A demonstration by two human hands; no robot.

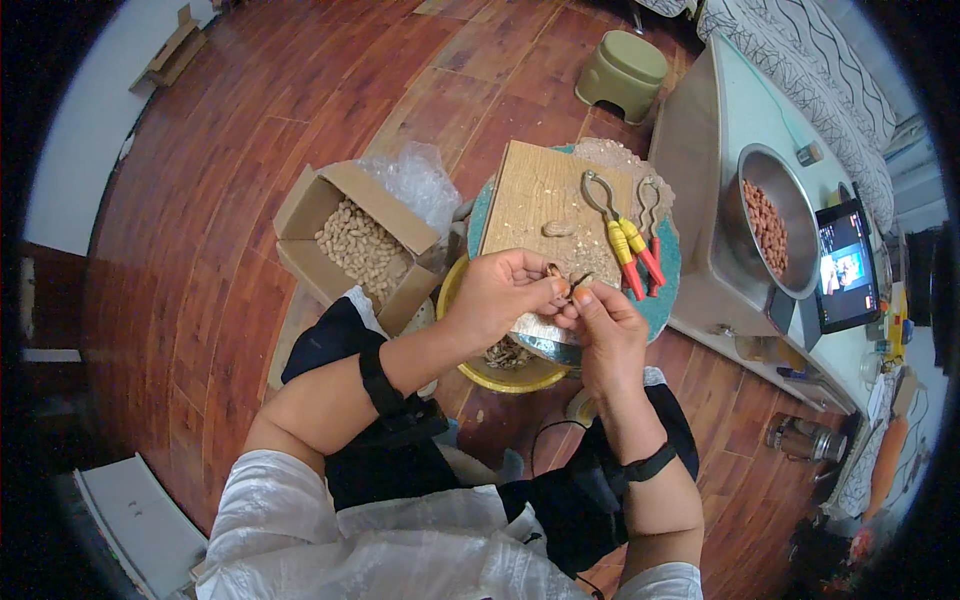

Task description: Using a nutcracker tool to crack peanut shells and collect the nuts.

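Both my hands meet over the near edge of a wooden board (525,195). My left hand (517,289) and my right hand (604,322) pinch small dark-edged pieces, apparently of a peanut shell (578,282), between thumbs and fingertips; the fingers hide most of them. A whole unshelled peanut (557,228) lies on the board just beyond my left fingers, among crumbs. To its right rest nutcracker pliers (624,236) with yellow and red grips, and a second red-handled pair (651,202) beside them. Below the board, a yellow-rimmed basin (517,388) holds broken shells (508,352).
Left of the board stands an open cardboard box (300,262) of unshelled peanuts (360,244), with clear plastic wrap (420,184) behind. On the right-hand cabinet (731,97) are a steel bowl (806,225) of shelled peanuts (765,229) and a lit tablet (847,266). A green stool (622,71) stands beyond.
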